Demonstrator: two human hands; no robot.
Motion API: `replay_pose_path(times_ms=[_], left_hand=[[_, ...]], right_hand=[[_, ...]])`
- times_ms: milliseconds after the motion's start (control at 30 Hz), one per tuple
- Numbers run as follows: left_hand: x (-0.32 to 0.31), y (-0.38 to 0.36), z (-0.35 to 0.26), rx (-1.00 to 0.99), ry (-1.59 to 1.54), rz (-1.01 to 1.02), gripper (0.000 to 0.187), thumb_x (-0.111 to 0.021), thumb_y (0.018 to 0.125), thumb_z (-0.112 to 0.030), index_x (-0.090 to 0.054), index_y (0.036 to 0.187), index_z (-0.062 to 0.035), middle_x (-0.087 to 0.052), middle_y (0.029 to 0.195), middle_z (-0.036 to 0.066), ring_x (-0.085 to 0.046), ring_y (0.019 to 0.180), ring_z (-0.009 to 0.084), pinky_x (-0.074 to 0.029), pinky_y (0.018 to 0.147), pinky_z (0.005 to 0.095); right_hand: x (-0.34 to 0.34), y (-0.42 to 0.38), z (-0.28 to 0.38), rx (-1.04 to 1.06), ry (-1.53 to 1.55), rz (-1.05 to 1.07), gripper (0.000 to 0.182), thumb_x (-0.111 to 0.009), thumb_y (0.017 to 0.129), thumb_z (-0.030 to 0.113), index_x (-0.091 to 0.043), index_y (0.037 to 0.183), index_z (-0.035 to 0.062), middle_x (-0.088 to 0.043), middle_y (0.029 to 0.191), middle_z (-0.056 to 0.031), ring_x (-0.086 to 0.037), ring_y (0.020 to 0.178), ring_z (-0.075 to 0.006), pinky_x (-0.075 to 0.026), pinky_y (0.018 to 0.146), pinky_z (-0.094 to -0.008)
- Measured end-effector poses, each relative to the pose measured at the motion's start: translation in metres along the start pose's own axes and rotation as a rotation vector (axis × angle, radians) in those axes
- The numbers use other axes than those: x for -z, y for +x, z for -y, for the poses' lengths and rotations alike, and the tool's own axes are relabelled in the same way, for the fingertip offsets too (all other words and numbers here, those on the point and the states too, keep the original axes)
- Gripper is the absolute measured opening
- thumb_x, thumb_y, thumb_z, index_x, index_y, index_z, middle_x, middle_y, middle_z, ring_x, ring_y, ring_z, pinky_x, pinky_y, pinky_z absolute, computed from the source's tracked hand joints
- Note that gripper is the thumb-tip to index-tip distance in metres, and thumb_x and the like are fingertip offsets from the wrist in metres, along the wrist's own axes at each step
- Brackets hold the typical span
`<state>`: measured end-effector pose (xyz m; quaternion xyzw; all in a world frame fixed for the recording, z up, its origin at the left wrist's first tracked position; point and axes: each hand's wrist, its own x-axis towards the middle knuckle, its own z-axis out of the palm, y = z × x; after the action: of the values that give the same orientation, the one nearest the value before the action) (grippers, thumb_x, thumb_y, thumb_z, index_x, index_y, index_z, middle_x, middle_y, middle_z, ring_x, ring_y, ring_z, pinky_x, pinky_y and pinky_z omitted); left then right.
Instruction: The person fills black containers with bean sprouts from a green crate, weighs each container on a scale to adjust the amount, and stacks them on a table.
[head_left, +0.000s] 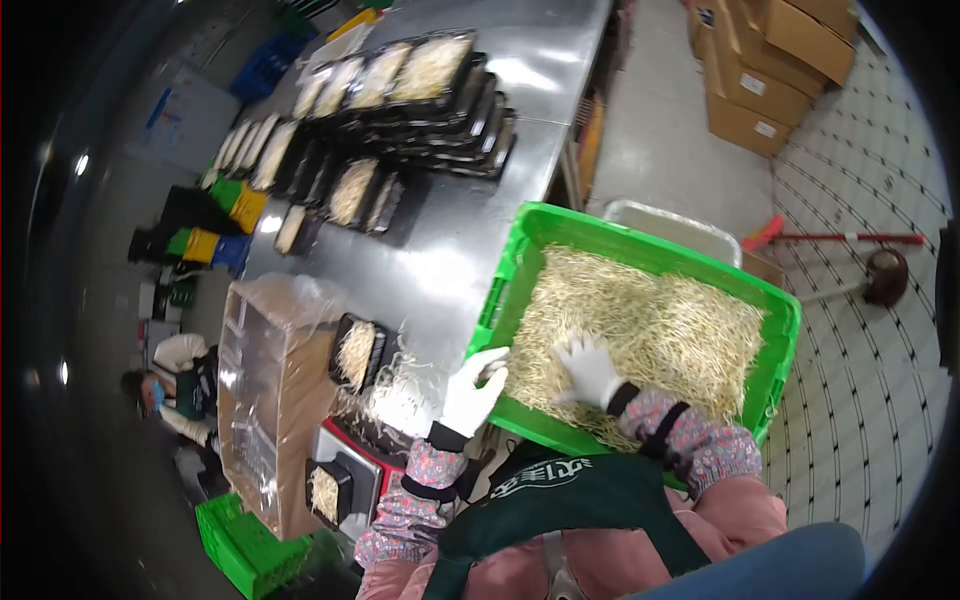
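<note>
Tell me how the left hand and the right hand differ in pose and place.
The left hand has bent fingers, while the right hand has its fingers spread. The right hand lies on the sprouts inside the green crate, while the left hand is by the crate's rim; whether it touches is unclear. Both wear white gloves with black bands at the wrist.

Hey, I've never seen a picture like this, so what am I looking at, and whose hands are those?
This one picture comes from a camera worn on a person's head, so you look forward and down past their own sleeves. The gloved right hand lies spread on pale sprouts in a green crate. The gloved left hand is at the crate's left side; I can't tell whether it holds anything. On the metal table stand filled black trays, some stacked.
</note>
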<state>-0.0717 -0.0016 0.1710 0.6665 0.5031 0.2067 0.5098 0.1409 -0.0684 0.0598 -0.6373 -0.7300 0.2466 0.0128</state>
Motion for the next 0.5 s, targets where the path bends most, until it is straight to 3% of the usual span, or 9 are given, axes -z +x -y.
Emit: replay_pose_path(times_ms=[133,200,267,333,433,500], left_hand=[[0.024,-0.049,0.010,-0.009,-0.104,-0.214,0.028,-0.061,0.090,0.000,-0.064,0.118,-0.0003,-0.067,0.111,0.009,-0.064,0.098,0.0128,-0.051,0.089,0.0261],[0.037,-0.077,0.021,0.036,-0.149,-0.306,0.027,-0.060,0.091,-0.001,-0.064,0.118,-0.0005,-0.066,0.113,0.009,-0.064,0.100,0.0132,-0.050,0.089,0.0268],[0.055,-0.108,0.031,0.043,-0.029,-0.436,0.027,-0.060,0.092,-0.003,-0.064,0.118,-0.0009,-0.066,0.112,0.009,-0.064,0.101,0.0141,-0.050,0.090,0.0272],[0.073,-0.144,0.042,0.170,-0.133,-0.623,0.027,-0.059,0.092,-0.002,-0.064,0.118,-0.0007,-0.067,0.111,0.009,-0.064,0.101,0.0140,-0.050,0.090,0.0269],[0.099,-0.203,0.081,0.070,-0.167,-1.046,0.026,-0.059,0.092,-0.001,-0.063,0.118,-0.0010,-0.067,0.110,0.008,-0.065,0.099,0.0140,-0.050,0.090,0.0267],[0.120,-0.253,0.117,0.112,0.020,-1.337,0.033,-0.061,0.091,0.000,-0.059,0.124,-0.0004,-0.064,0.117,0.011,-0.062,0.107,0.0187,-0.049,0.096,0.0309]], right_hand=[[-0.034,-0.012,0.020,0.173,-0.157,-0.169,0.086,-0.078,0.067,0.051,-0.046,0.137,0.0120,-0.041,0.143,-0.0205,-0.038,0.132,-0.0418,-0.031,0.101,-0.0670],[-0.027,0.002,0.009,0.188,-0.111,-0.090,0.080,-0.077,0.070,0.045,-0.046,0.137,0.0140,-0.043,0.142,-0.0182,-0.041,0.130,-0.0397,-0.031,0.102,-0.0653],[-0.011,0.024,-0.009,0.068,-0.043,0.068,0.077,-0.078,0.070,0.038,-0.047,0.136,0.0157,-0.044,0.142,-0.0172,-0.044,0.128,-0.0380,-0.032,0.104,-0.0606],[-0.017,0.046,-0.042,0.030,-0.018,-0.091,0.080,-0.079,0.067,0.037,-0.049,0.136,0.0110,-0.044,0.143,-0.0183,-0.043,0.130,-0.0377,-0.038,0.104,-0.0506],[-0.009,0.070,-0.083,-0.002,0.030,-0.238,0.092,-0.081,0.066,0.035,-0.040,0.144,0.0071,-0.040,0.146,-0.0223,-0.040,0.132,-0.0402,-0.034,0.109,-0.0480],[-0.029,0.091,-0.117,-0.070,0.094,-0.321,0.098,-0.082,0.066,0.035,-0.035,0.146,0.0045,-0.039,0.147,-0.0247,-0.038,0.133,-0.0422,-0.031,0.111,-0.0476]])
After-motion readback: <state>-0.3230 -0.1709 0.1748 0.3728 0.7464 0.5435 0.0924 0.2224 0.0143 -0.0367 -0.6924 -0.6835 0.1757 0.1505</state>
